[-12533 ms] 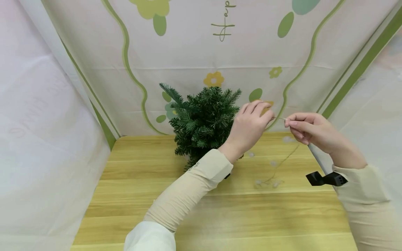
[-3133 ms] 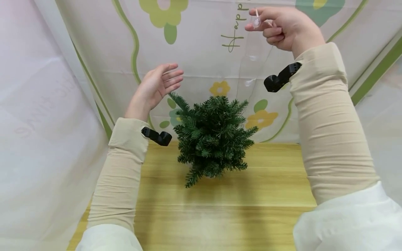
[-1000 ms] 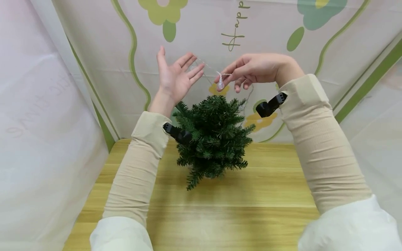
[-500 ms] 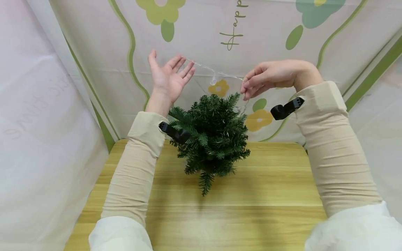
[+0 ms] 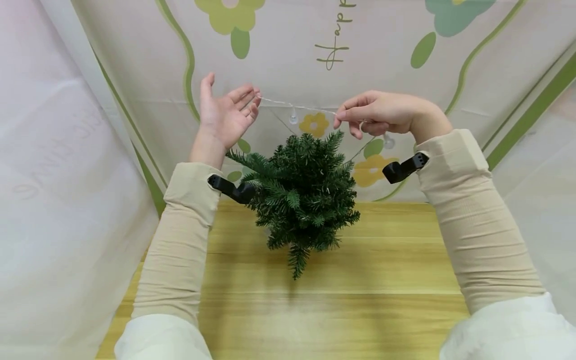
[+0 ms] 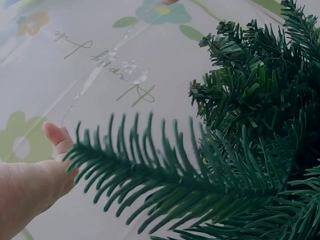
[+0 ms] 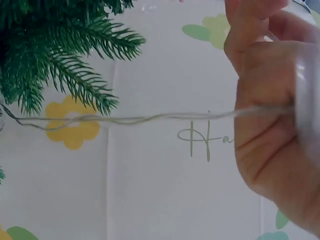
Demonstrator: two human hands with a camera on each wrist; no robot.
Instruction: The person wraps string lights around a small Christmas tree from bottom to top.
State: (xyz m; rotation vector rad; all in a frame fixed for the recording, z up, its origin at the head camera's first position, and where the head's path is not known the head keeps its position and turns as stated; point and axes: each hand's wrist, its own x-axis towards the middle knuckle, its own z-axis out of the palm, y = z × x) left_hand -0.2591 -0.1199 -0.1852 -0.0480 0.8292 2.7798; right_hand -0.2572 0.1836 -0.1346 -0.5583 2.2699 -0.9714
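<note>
Shifted slightly to the left over the past half second, a person's left hand (image 5: 227, 117) and right hand (image 5: 382, 112) hold up a string of lights (image 7: 220, 115) by the crown of a small green tree (image 5: 306, 195). The left palm faces up, its fingers loosely straightened and the thumb well apart; the strand meets those fingertips, unpinched by the thumb. Thumb and curled fingers of the right hand pinch the strand, drawn nearly straight between the two hands. One clear bulb (image 5: 293, 117) hangs from that span, and another clear bulb (image 5: 388, 141) dangles below the right hand.

The tree stands on a wood-grained counter (image 5: 382, 280), close to its back edge and about midway between the left and right edges. Branches hide the foot, so whether a pot holds it cannot be told. From the left wrist, one needled branch is seen reaching across to that hand. Black cameras (image 5: 405, 169) sit at both beige cuffs (image 5: 454, 155). Beyond the back edge rises a pale cloth (image 5: 270, 65) printed with flowers and sideways lettering.
</note>
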